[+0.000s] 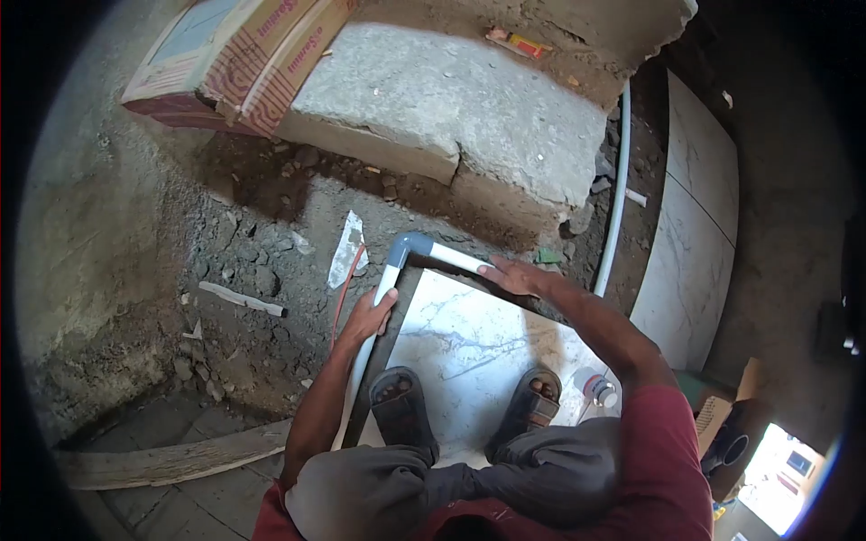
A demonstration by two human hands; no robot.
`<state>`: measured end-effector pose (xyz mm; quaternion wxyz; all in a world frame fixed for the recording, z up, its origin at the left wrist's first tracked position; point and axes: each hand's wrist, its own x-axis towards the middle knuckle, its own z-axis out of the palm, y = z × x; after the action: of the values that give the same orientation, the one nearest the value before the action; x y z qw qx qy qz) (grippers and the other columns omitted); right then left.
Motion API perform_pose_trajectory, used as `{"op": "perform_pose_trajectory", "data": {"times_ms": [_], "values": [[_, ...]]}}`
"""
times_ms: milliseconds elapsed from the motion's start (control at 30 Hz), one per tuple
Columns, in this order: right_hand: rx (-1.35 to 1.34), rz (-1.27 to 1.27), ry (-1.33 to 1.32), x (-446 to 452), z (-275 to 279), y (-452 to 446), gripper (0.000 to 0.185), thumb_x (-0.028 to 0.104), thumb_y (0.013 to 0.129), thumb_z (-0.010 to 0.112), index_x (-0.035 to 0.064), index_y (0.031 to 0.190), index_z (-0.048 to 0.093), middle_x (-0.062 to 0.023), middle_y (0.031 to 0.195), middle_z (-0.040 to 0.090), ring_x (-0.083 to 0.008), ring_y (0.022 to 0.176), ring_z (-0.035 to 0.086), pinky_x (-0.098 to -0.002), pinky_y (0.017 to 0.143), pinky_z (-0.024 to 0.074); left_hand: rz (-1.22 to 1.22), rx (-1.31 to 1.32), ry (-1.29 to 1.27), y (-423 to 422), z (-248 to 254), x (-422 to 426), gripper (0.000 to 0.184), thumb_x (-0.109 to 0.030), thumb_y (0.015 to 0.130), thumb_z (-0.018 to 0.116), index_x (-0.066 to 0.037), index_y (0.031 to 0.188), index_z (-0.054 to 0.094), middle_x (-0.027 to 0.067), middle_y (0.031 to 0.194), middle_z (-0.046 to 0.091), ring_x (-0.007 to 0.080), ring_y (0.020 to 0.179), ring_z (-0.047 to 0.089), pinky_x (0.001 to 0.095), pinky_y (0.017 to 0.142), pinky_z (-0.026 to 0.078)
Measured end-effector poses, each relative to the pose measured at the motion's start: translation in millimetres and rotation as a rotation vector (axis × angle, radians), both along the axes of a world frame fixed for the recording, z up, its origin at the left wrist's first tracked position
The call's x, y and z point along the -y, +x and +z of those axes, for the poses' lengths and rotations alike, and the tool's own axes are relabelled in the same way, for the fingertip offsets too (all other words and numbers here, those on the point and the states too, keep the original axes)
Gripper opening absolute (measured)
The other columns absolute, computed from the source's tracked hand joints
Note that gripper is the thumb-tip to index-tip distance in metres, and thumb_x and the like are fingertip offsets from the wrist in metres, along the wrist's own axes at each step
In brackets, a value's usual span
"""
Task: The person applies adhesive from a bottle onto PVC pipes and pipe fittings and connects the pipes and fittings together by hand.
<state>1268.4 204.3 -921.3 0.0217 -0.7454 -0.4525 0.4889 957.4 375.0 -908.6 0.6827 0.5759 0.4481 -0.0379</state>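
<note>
A white PVC pipe (382, 285) runs up from beside my left leg into a grey elbow fitting (412, 243). From the elbow, a short white pipe piece (460, 259) extends to the right. My left hand (368, 316) is wrapped round the long pipe a little below the elbow. At the free end of the short piece, my right hand (514, 275) has its fingers closed on the pipe; part of the grip is hidden. Under the pipes lie a marbled white tile (465, 334) and rough cement ground.
A small can (597, 388) stands on the tile near my right foot. Ahead is a concrete step (442, 99) with a tile carton (244, 63) on it. Another pipe (620, 180) runs along the right, beside large tiles (690, 216). A wooden plank (180, 460) lies at lower left.
</note>
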Motion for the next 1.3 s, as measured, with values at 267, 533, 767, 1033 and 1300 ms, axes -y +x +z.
{"op": "perform_pose_trajectory", "data": {"times_ms": [267,533,767,1033,1300], "values": [[-0.667,-0.029,0.190,-128.4,107.2,-55.4,0.053,0.059,0.096,0.043,0.0101,0.114,0.055,-0.0041,0.081,0.054,-0.0119,0.061,0.054,-0.0286,0.052,0.0455,-0.101,0.118,-0.360,-5.6,73.0,0.6,0.027,-0.029,0.090,0.065,-0.007,0.080,0.053,-0.0008,0.058,0.047,0.0098,0.045,0.046,0.0255,0.043,0.037],[-0.545,-0.032,0.207,-139.8,109.7,-69.4,0.045,0.050,0.096,0.051,0.0067,0.103,0.061,-0.0034,0.068,0.053,-0.0140,0.059,0.053,-0.0311,0.053,0.0436,-0.071,-0.156,-0.236,5.8,86.2,2.5,0.027,-0.027,0.088,0.066,-0.005,0.076,0.057,0.0000,0.058,0.050,0.0110,0.048,0.048,0.0299,0.045,0.037],[-0.370,0.002,0.387,-137.3,78.2,-78.4,0.053,0.053,0.094,0.051,0.0018,0.099,0.064,-0.0136,0.072,0.061,-0.0231,0.062,0.060,-0.0390,0.061,0.0490,-0.101,-0.218,0.008,-4.6,49.2,10.1,0.036,-0.034,0.086,0.067,0.001,0.081,0.063,0.0058,0.065,0.059,0.0156,0.057,0.056,0.0355,0.055,0.045],[-0.385,-0.075,0.148,-143.6,106.7,-86.6,0.054,0.053,0.093,0.051,0.0007,0.091,0.064,-0.0129,0.069,0.059,-0.0212,0.057,0.058,-0.0384,0.055,0.0484,-0.127,-0.193,0.144,-10.5,48.3,11.4,0.036,-0.034,0.086,0.066,0.002,0.083,0.064,0.0107,0.065,0.062,0.0186,0.060,0.058,0.0381,0.059,0.047],[-0.301,-0.053,0.263,-137.3,51.1,-93.4,0.070,0.053,0.092,0.051,-0.0103,0.122,0.054,-0.0223,0.088,0.066,-0.0260,0.061,0.065,-0.0373,0.054,0.0533,-0.071,-0.081,0.303,-8.5,23.0,14.2,0.033,-0.032,0.086,0.067,0.000,0.079,0.060,0.0032,0.060,0.057,0.0143,0.052,0.055,0.0332,0.048,0.044]]}}
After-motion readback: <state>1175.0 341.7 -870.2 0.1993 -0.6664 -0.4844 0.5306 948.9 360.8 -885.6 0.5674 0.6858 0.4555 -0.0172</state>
